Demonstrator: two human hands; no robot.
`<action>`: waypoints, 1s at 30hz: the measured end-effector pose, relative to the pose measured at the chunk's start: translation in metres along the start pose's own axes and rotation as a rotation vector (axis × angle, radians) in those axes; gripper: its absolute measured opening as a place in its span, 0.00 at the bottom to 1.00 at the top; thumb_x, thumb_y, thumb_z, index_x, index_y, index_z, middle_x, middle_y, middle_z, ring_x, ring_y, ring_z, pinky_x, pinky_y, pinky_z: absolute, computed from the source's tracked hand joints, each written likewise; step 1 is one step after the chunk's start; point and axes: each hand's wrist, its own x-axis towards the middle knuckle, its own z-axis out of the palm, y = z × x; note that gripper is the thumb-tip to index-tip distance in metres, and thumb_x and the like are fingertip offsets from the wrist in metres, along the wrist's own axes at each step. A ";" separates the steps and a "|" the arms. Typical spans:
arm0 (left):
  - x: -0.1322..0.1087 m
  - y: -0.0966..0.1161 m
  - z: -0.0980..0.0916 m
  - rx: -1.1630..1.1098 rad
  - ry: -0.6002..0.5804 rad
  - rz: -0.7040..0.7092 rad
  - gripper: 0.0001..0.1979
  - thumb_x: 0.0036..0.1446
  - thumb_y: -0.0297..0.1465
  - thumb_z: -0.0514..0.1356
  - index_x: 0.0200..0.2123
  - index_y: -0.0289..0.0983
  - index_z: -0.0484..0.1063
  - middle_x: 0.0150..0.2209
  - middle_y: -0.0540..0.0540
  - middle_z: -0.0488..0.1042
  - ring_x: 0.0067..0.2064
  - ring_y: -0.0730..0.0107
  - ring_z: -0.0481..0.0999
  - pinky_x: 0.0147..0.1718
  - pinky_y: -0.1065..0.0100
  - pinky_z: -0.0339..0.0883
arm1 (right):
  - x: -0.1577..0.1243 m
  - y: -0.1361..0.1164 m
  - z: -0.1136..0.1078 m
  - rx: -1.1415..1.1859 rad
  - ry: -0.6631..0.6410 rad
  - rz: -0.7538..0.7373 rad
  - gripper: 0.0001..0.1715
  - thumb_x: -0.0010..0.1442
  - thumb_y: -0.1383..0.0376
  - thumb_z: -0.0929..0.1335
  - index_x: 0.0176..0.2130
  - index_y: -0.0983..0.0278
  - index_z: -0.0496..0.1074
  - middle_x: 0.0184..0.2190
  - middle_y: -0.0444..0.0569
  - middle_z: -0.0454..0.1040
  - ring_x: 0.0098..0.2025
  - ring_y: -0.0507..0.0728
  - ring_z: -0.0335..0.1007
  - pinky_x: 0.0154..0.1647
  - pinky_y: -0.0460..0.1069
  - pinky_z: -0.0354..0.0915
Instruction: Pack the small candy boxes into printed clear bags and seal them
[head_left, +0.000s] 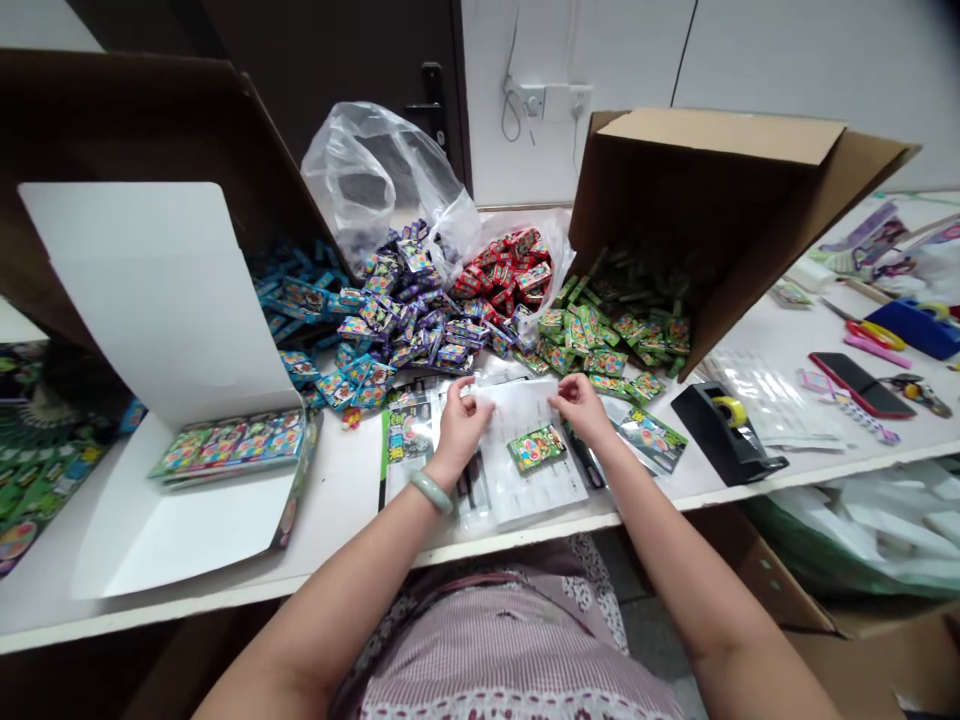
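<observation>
A clear plastic bag [517, 400] lies flat before me over printed sheets. My left hand [461, 430], with a pale green bangle above it, pinches the bag near its upper left corner. At the upper right corner my right hand [583, 408] has thumb and finger closed on the same bag. Between the hands, lower down, is a small green candy box [537, 448]; I cannot tell whether it is inside the bag or on top. Green-and-black printed cards [409, 440] show beneath and beside the bag.
Piles of blue [352, 380], purple [420, 310], red [510, 270] and green packets [585, 335] lie behind. An open display carton [172, 330] stands left, a cardboard box [750, 150] back right. Rightward are a tape dispenser [724, 435], a phone [859, 384] and scissors [870, 330].
</observation>
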 end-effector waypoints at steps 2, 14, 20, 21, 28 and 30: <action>-0.001 -0.001 -0.002 0.024 0.016 0.027 0.26 0.48 0.30 0.62 0.52 0.39 0.62 0.28 0.54 0.70 0.28 0.73 0.70 0.31 0.72 0.64 | 0.003 0.003 0.001 0.035 -0.014 0.018 0.19 0.45 0.54 0.70 0.33 0.61 0.63 0.29 0.44 0.70 0.30 0.53 0.66 0.34 0.49 0.66; 0.004 -0.011 -0.004 0.056 -0.077 -0.083 0.17 0.49 0.30 0.61 0.44 0.33 0.76 0.39 0.43 0.78 0.38 0.63 0.77 0.39 0.62 0.71 | -0.003 0.009 -0.008 0.077 -0.198 0.111 0.20 0.45 0.57 0.72 0.37 0.65 0.75 0.31 0.47 0.76 0.33 0.54 0.70 0.39 0.51 0.66; 0.000 -0.007 -0.004 0.191 -0.062 -0.028 0.14 0.47 0.27 0.64 0.40 0.36 0.77 0.39 0.44 0.77 0.42 0.61 0.75 0.48 0.59 0.68 | -0.006 0.012 -0.010 0.018 -0.238 0.090 0.20 0.43 0.56 0.73 0.37 0.62 0.76 0.31 0.46 0.76 0.33 0.56 0.70 0.39 0.52 0.67; -0.001 -0.005 -0.004 0.220 -0.059 -0.011 0.11 0.48 0.27 0.64 0.38 0.37 0.77 0.37 0.45 0.77 0.42 0.61 0.75 0.49 0.58 0.67 | -0.007 0.011 -0.011 0.000 -0.227 0.084 0.19 0.44 0.56 0.73 0.36 0.62 0.76 0.30 0.47 0.76 0.33 0.56 0.70 0.39 0.52 0.67; -0.011 0.010 -0.003 0.334 -0.075 0.068 0.01 0.50 0.28 0.63 0.28 0.37 0.75 0.40 0.45 0.73 0.48 0.61 0.71 0.50 0.62 0.63 | -0.017 -0.001 -0.017 -0.058 -0.174 0.048 0.18 0.46 0.51 0.72 0.31 0.62 0.75 0.39 0.50 0.73 0.43 0.59 0.68 0.40 0.51 0.65; -0.010 0.010 -0.004 0.335 -0.124 0.040 0.03 0.51 0.29 0.61 0.30 0.37 0.74 0.34 0.47 0.74 0.40 0.64 0.74 0.42 0.65 0.67 | -0.020 0.000 -0.016 -0.051 -0.211 0.080 0.20 0.48 0.49 0.70 0.33 0.62 0.73 0.32 0.48 0.74 0.35 0.57 0.69 0.36 0.50 0.65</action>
